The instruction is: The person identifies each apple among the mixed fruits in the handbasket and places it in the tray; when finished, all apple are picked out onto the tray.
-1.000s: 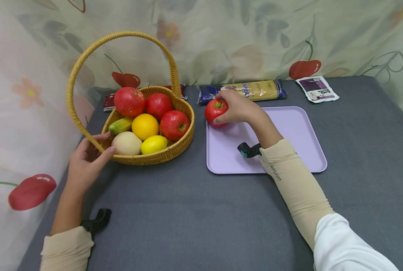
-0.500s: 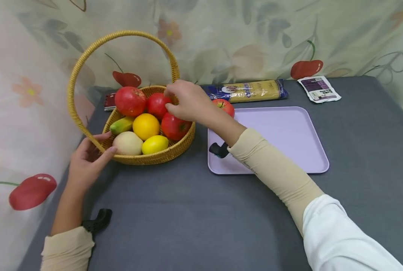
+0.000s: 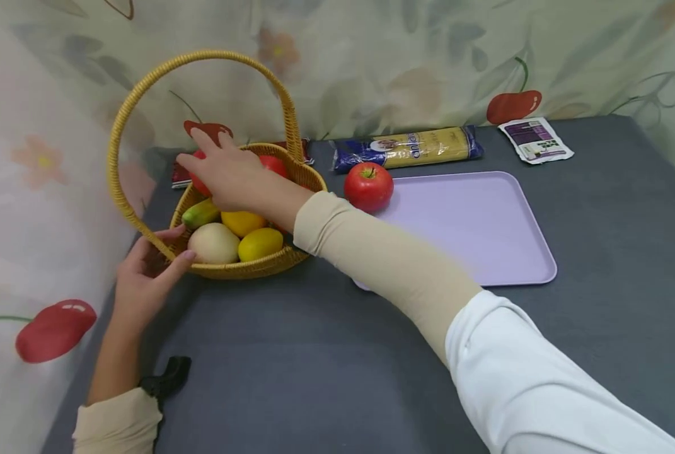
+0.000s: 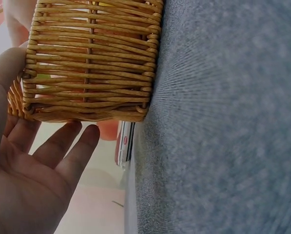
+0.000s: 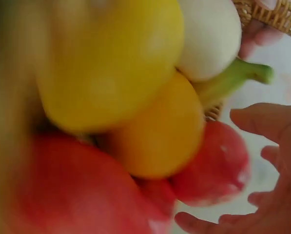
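A wicker basket (image 3: 246, 271) with a tall hoop handle stands on the left, filled with fruit. My left hand (image 3: 144, 271) holds its left side at the foot of the handle, thumb on the rim. Above the fruit, my right hand (image 3: 229, 176) has its fingers spread over a red pomegranate (image 5: 218, 165), largely covered in the head view. A gap shows between hand and pomegranate in the right wrist view. Also in the basket are a green-yellow banana (image 3: 201, 214), an orange (image 3: 242, 223), a pale round fruit (image 3: 213, 243), a lemon (image 3: 260, 244) and red apples, partly hidden.
A red apple (image 3: 369, 187) sits at the back left corner of a lilac tray (image 3: 473, 233). Behind the tray lies a pasta packet (image 3: 411, 148), with a white-and-purple sachet (image 3: 537, 140) to its right. A floral curtain (image 3: 360, 69) borders the grey table (image 3: 314, 366).
My right hand has let go of the apple at the tray's corner and moved left, over the basket to the pomegranate. The left hand keeps its hold on the basket.
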The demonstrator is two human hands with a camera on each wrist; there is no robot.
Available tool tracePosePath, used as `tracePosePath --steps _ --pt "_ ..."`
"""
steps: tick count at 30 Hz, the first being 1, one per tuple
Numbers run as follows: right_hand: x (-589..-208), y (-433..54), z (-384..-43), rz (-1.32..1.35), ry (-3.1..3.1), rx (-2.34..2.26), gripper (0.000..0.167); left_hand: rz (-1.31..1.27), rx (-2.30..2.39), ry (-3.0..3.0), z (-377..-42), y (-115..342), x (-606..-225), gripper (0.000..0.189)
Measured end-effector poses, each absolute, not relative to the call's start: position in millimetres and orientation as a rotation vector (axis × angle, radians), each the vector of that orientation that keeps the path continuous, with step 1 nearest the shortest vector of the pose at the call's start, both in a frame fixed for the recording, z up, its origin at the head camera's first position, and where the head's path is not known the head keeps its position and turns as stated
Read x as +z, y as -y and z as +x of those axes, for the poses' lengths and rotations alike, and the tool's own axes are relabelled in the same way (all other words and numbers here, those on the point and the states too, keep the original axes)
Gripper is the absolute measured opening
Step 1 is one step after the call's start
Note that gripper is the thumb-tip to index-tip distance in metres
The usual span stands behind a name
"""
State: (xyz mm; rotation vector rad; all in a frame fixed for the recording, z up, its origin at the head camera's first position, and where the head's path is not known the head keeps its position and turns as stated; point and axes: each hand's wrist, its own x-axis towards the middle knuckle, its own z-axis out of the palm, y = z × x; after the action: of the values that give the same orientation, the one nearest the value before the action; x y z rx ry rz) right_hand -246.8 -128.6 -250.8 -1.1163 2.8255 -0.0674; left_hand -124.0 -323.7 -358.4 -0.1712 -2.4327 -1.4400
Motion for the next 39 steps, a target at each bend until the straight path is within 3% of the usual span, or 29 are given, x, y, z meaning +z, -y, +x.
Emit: tracePosePath --steps 4,12,26,33,39 --pt "-260 127 -254 -1.006 -2.715 -0.194 0.079 -0.179 -1.439 2.447 -128 320 -358 0.045" --pt "-271 129 -254 -1.154 -2.966 0.01 0.063 -0.142 -1.424 2.465 -127 319 -355 0.045" --pt "-283 136 -251 -1.097 -3.053 -0.032 0.072 -0.103 -1.432 2.458 -126 323 -358 0.045" --pt "-294 135 -252 -1.245 -3.071 -0.048 0.059 -0.121 -1.45 2.455 -125 324 -360 0.045" --pt "-296 135 -255 -1.161 -3.021 -0.294 0.055 -0.101 -1.464 2.459 -124 324 -361 0.045"
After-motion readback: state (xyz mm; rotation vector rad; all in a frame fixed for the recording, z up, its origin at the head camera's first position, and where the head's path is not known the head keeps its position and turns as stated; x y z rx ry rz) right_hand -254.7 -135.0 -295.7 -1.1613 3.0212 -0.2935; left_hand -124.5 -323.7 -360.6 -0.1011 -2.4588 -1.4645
